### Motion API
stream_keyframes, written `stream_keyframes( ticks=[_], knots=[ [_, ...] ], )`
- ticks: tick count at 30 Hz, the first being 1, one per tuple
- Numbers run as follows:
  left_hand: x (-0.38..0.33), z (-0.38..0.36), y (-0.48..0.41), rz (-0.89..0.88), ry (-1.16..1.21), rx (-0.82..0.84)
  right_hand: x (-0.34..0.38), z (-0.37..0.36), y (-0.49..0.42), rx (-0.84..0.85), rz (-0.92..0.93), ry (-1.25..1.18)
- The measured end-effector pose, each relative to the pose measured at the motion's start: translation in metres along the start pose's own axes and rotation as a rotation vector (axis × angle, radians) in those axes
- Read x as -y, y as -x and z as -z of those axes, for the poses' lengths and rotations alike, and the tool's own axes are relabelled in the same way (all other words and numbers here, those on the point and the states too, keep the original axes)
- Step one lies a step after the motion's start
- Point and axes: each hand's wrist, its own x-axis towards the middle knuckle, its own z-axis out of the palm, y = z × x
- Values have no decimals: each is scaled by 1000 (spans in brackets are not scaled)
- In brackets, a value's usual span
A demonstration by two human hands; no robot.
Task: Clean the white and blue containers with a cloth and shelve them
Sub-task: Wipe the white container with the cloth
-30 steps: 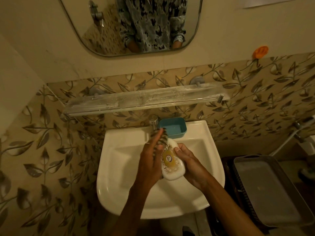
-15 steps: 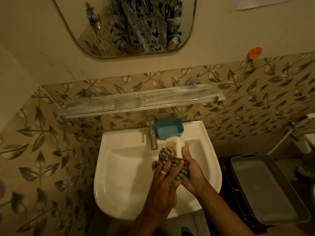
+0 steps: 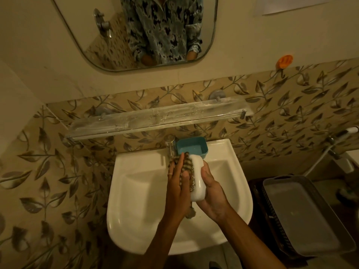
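There are two containers, one cloth, one shelf and two hands at work. The white container [image 3: 198, 177] is held over the sink [image 3: 136, 193], just in front of the tap [image 3: 170, 146]. It is a rounded oblong turned on its edge, plain white on the side facing up, with a brown and gold patterned label on the face toward the cloth. The right hand [image 3: 212, 193] grips it from the right, thumb lying on its upper side; the other fingers wrap underneath and are hidden. The left hand [image 3: 175, 193] lays its fingers [image 3: 181, 164] straight and close together over the striped cloth [image 3: 186, 165], pressing it flat on the labelled face. Most of the cloth is covered by that hand; a loose end hangs out below the palm.

The blue container [image 3: 192, 146], an open rectangular tub, sits on the back rim of the sink beside the tap, its front edge hidden behind the white one. The glass shelf [image 3: 155, 117] on the wall above looks streaked and dusty.
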Motion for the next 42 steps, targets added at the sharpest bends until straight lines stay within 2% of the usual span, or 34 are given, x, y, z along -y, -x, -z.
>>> stream_keyframes(
  ticks=[3, 8, 11, 16, 23, 28, 34, 37, 42],
  knots=[
    [5, -11, 31, -7, 3, -25, 5, -2, -1, -2, -15, -56],
    [0, -20, 50, -250, -276, -91, 3, 1, -4, -71, -171, -103],
    [3, -11, 36, -317, -478, 10, 1, 5, -3, -83, -200, -149],
    [-3, -11, -5, -326, -378, 62, 5, 7, -11, -129, -132, -96],
    [8, -7, -23, -174, -189, 29, 0, 9, -15, -84, -121, -132],
    [37, 11, -28, 35, -18, 25, -8, 22, -14, -98, -149, -76],
    [84, 57, -61, 286, -44, -145, 7, 25, -24, -58, -135, -39],
    [93, 81, -94, 267, -123, -198, 13, 26, -29, -54, -144, -36],
    [93, 94, -154, 125, -285, -178, 13, 37, -34, -66, -179, 5]
  ],
)
